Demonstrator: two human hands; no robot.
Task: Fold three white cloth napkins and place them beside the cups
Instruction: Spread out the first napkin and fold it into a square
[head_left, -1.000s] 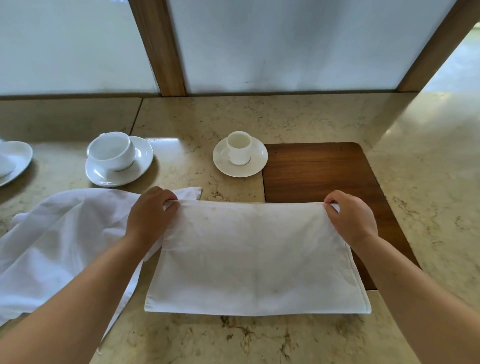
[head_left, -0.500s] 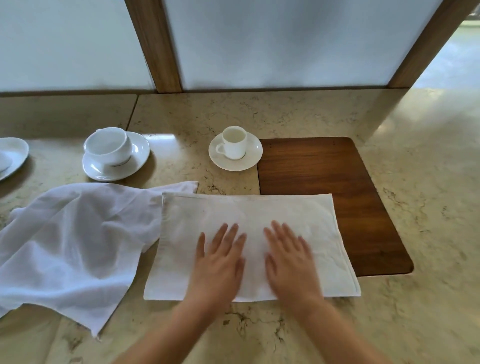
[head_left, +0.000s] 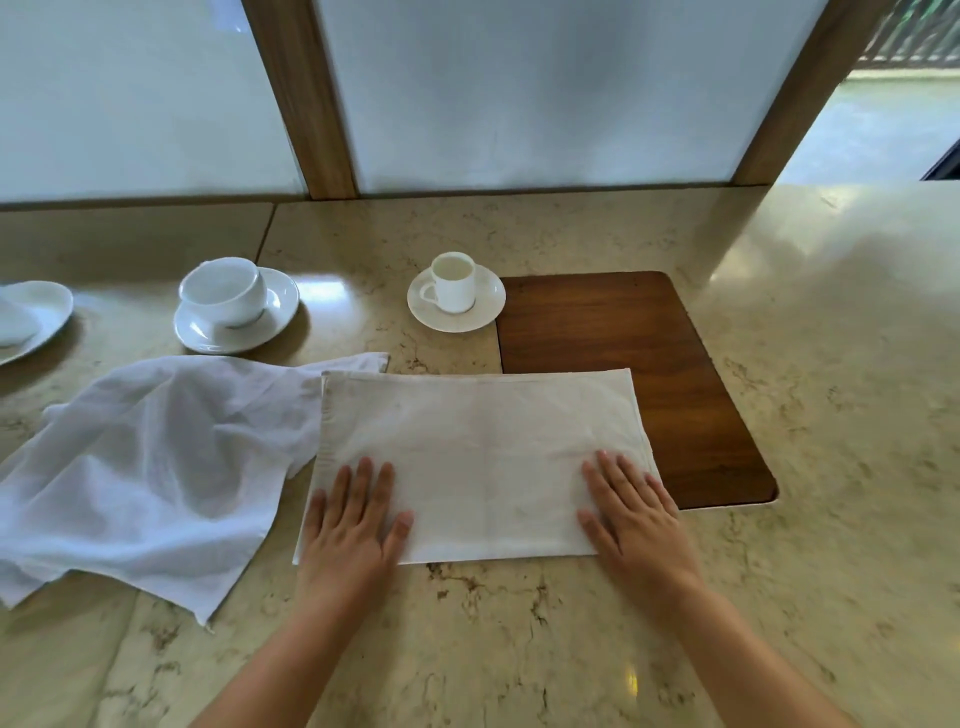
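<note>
A white napkin folded into a rectangle (head_left: 483, 452) lies flat on the marble counter, its right end over a wooden board. My left hand (head_left: 356, 519) rests flat on its near left corner, fingers spread. My right hand (head_left: 631, 512) presses flat on its near right corner. A crumpled, thinner white napkin (head_left: 150, 467) lies to the left, its edge tucked under the folded one. Behind stand a small cup on a saucer (head_left: 453, 283) and a wide cup on a saucer (head_left: 224, 291).
A dark wooden board (head_left: 649, 353) is set into the counter at the right. A white plate (head_left: 36, 317) is cut off at the far left edge. Frosted window panes with wooden posts close off the back of the marble counter (head_left: 831, 415).
My hands left the napkin's far corners, came together flat at its middle, then slid apart along the near edge to the two near corners. The napkin lies smoother.
</note>
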